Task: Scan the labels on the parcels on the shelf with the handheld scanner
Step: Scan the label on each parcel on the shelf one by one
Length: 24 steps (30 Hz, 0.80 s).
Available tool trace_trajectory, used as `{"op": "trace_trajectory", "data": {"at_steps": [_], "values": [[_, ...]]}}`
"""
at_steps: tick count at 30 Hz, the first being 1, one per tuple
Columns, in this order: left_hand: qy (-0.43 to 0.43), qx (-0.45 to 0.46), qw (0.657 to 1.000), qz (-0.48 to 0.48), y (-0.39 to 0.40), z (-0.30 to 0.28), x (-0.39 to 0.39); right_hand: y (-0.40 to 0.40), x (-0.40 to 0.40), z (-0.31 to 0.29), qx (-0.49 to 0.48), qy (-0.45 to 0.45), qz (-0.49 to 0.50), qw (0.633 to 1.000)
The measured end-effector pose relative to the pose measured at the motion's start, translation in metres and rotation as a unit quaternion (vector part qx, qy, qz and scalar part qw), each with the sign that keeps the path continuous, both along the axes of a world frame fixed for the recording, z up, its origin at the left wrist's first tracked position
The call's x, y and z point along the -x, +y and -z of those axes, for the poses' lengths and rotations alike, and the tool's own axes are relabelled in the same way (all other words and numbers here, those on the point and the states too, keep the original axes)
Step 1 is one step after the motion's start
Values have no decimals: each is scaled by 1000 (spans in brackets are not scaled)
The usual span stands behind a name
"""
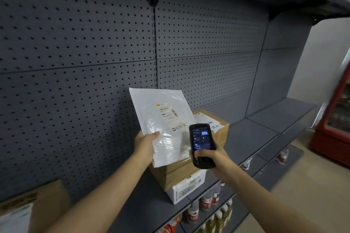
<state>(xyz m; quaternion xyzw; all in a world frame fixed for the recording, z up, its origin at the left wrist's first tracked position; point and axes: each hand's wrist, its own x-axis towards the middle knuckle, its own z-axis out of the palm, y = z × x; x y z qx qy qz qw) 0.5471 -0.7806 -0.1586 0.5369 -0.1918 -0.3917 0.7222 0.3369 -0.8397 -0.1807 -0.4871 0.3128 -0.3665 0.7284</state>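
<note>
At the far left, low in the frame, a brown cardboard box (40,202) with a pale label stands on the grey shelf (251,134), cut off by the picture's edge. Behind it rises a dark pegboard back panel (75,43). Moving right, the left hand (144,145) reaches up from the lower left and pinches the lower left edge of a white plastic mailer (161,119), thumb on the front face and fingers hidden behind it. That mailer is held tilted, upright above the shelf, its printed label (168,111) facing the camera. Just below and behind it sits a stack of parcels: brown cartons (180,170) on a white box (189,188), with another brown carton (214,125) on top carrying its own label. Right of the mailer, the right hand (216,161) is closed around the lower half of the black handheld scanner (201,144), thumb lying across its keypad; the lit screen faces the camera and its top end points toward the mailer, close to its lower right part. Under the shelf edge, bottles (208,200) stand in rows. At the far right is a red cabinet (333,138).
</note>
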Motion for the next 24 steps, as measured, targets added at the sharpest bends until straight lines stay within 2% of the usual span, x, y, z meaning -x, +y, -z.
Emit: {"op": "trace_trajectory", "data": {"at_steps": [5,12,19,24], "values": [[14,-36,998,-49,-37,20,12,-24,5,3,-11,12,26,1000],[-56,-124,985,-105,-61,32,30,-50,-3,11,-51,4,44,998],[-169,-294,933,-123,-73,48,31,-69,-3,16,-51,19,34,998],[-163,-324,921,-143,-73,50,32,-82,2,14,-48,26,12,998]]}}
